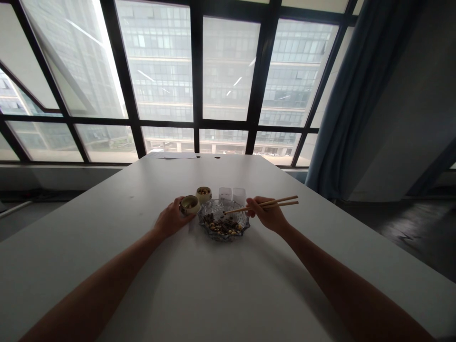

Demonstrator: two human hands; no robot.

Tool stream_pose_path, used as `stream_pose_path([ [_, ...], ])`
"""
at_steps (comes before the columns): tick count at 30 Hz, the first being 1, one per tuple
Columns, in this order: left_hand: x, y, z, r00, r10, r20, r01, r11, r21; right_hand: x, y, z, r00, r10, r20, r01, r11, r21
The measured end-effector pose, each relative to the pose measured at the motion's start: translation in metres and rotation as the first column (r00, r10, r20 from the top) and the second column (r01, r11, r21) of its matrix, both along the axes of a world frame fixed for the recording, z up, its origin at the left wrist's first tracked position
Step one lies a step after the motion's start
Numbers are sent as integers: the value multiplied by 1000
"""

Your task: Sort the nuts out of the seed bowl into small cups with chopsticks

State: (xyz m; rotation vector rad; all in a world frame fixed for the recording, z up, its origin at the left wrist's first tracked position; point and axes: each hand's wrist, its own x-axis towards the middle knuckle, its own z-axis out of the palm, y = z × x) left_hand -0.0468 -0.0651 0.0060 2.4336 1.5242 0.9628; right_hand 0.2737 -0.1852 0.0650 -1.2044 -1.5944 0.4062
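My left hand (171,218) is closed around a small cream-coloured cup (190,204), tilted a little toward me, with a few pieces inside. In my right hand (266,212) is a pair of wooden chopsticks (278,203). Their tips reach over a clear glass bowl (224,236) with a wavy rim, and a small dark piece shows at the tips. Dark and pale nut-like or seed-like pieces (223,224) lie mixed in the bowl; their exact kind is too small to tell. Behind the held cup stands a second cream cup (204,193) filled with pale pieces.
Two translucent white containers (232,194) stand side by side just behind the bowl. The long white table (228,285) runs toward a window wall, with papers (173,155) at its far edge. A blue curtain (342,118) hangs on the right.
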Motion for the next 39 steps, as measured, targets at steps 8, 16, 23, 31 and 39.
stream_pose_path([
  [8, 1, -2, 3, 1000, -6, 2, 6, 1000, 2, 11, 16, -16, 968, -77, -239, 44, 989, -140],
  [16, 0, -2, 3, 1000, -8, 14, 9, 1000, -23, 9, 14, -18, 997, -40, -65, 36, 998, -60],
  [23, 0, -2, 3, 1000, -11, 12, 12, 1000, -23, 8, 8, -17, 997, -59, 48, 60, 998, -5],
  [31, 0, -3, 3, 1000, -9, 15, 10, 1000, -25, 7, -1, -2, 960, -54, 276, 36, 997, 71],
  [39, 0, -3, 3, 1000, -16, 27, 17, 1000, -22, 4, 0, -3, 919, 71, 387, -109, 991, 78],
])
